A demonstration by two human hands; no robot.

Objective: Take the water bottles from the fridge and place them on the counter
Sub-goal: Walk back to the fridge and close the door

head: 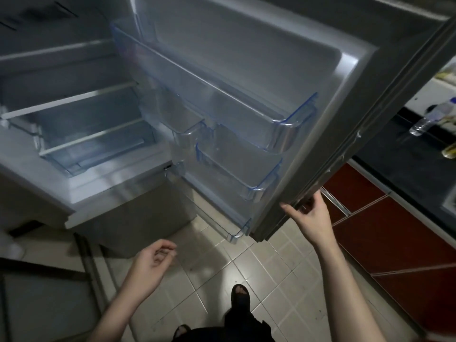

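The fridge [81,183] stands open, its glass shelves and clear drawer bare. Its door [345,124] swings out to the right, and the clear door bins [246,112] hold no bottles. My right hand [308,213] grips the lower outer edge of the door, fingers curled around it. My left hand [153,262] hangs free below the fridge, fingers loosely curled and holding nothing. A clear water bottle [430,117] with a blue cap stands on the dark counter [399,159] at the far right. Another bottle [449,150] shows partly at the frame's right edge.
Red cabinet doors [394,230] run under the counter on the right. The floor [246,275] is pale tile, and my sandalled foot [240,296] stands on it near the bottom middle. A dark metal frame [44,270] sits at the lower left.
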